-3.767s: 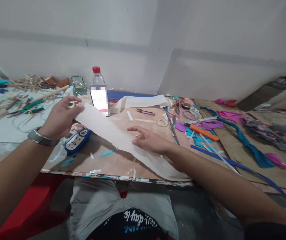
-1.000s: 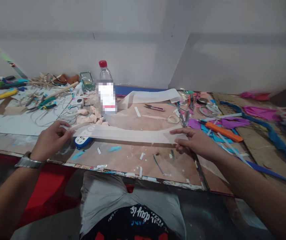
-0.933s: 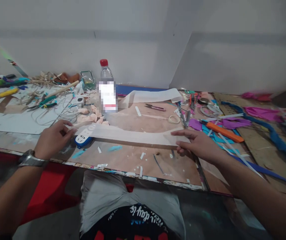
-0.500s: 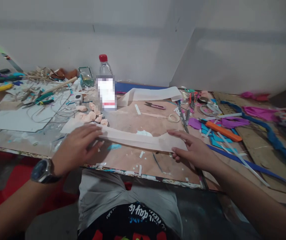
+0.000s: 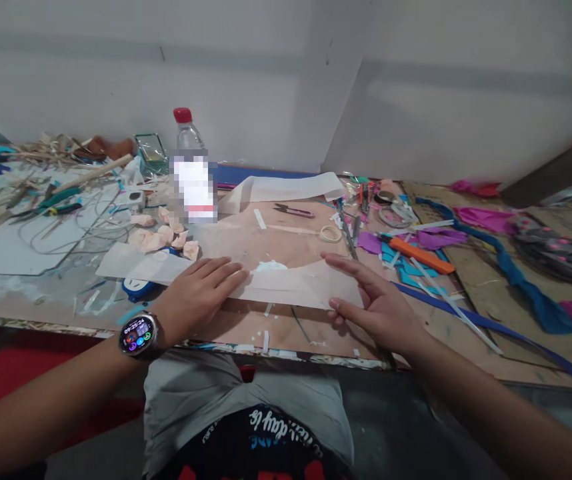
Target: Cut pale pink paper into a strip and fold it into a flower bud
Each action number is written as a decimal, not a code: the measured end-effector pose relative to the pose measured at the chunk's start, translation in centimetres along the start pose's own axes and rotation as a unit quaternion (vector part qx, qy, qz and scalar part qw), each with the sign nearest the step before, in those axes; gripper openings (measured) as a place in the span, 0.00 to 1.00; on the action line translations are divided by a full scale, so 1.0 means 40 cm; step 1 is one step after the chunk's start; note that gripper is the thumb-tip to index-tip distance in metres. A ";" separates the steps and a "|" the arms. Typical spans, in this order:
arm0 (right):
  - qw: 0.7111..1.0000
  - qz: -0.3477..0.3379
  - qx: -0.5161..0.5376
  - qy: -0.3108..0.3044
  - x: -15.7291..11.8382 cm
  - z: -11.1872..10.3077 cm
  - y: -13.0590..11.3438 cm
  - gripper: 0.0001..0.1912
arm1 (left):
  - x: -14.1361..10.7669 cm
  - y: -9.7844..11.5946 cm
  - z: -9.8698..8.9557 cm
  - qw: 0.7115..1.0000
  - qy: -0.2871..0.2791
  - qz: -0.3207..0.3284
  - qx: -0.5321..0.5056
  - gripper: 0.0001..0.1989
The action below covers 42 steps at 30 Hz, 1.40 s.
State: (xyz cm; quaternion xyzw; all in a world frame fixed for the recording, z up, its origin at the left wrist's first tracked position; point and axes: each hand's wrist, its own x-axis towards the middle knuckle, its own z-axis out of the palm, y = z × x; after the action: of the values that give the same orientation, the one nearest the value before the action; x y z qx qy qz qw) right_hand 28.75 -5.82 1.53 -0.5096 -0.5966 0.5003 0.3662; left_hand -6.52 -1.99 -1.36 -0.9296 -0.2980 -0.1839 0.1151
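Observation:
A long white paper strip (image 5: 291,288) lies across the table before me. My left hand (image 5: 203,297), with a watch on its wrist, rests flat on the strip with its fingers stretched out. At the strip's right end, my right hand (image 5: 383,307) holds the paper, its thumb at the lower edge and its index finger stretched along the upper side. Fingers beneath the paper are partly hidden. A blue-and-white round object (image 5: 139,288) is partly covered by the strip's left part. Crumpled peach paper pieces (image 5: 161,233) lie behind it.
Farther back are another white paper strip (image 5: 286,188), thread snips (image 5: 293,211), a tape roll (image 5: 322,236) and a red-capped bottle (image 5: 189,137). An orange utility knife (image 5: 422,256) lies right, near a blue ribbon (image 5: 511,263). Pliers (image 5: 63,208) lie left among scraps and wires.
My left hand has slid right along the paper strip and flattened onto it, uncovering the blue-and-white object. My right hand stays at the strip's right end. The view has shifted right.

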 end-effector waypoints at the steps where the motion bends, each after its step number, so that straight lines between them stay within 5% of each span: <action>1: 1.000 -0.024 -0.005 0.008 -0.005 -0.002 0.001 0.36 | 0.000 0.000 -0.001 1.000 0.003 0.008 0.009 0.24; 9: 0.986 -0.105 -0.101 0.078 -0.023 -0.053 0.013 0.30 | -0.028 -0.008 -0.011 0.999 0.004 -0.001 0.040 0.31; 17: 0.996 0.070 -0.062 0.003 -0.027 -0.056 0.029 0.42 | -0.078 -0.050 -0.060 0.993 -0.091 0.003 0.070 0.42; 29: 0.981 0.150 -0.122 -0.018 0.065 -0.053 0.029 0.47 | -0.191 -0.151 -0.144 0.988 -0.098 -0.076 0.091 0.37; 32: 0.977 0.114 -0.176 -0.041 0.092 -0.073 0.050 0.46 | -0.224 -0.165 -0.153 0.983 -0.120 -0.087 0.106 0.32; 34: 0.962 0.026 -0.272 -0.018 0.112 -0.089 0.063 0.39 | -0.237 -0.169 -0.153 0.980 -0.130 -0.095 0.119 0.31; 37: 0.904 -0.115 -0.410 0.036 0.134 -0.098 0.069 0.32 | -0.245 -0.166 -0.148 0.980 -0.128 -0.099 0.118 0.31; 42: 0.834 -0.223 -0.501 0.068 0.119 -0.028 0.031 0.27 | -0.229 -0.156 -0.136 0.986 -0.108 -0.083 0.098 0.31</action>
State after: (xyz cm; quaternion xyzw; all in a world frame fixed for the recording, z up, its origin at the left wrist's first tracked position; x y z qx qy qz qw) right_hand 29.10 -0.97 0.23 -0.5095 -0.8363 0.0020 0.2023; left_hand -18.66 -3.49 0.46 -0.9001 -0.4014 -0.0616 0.1575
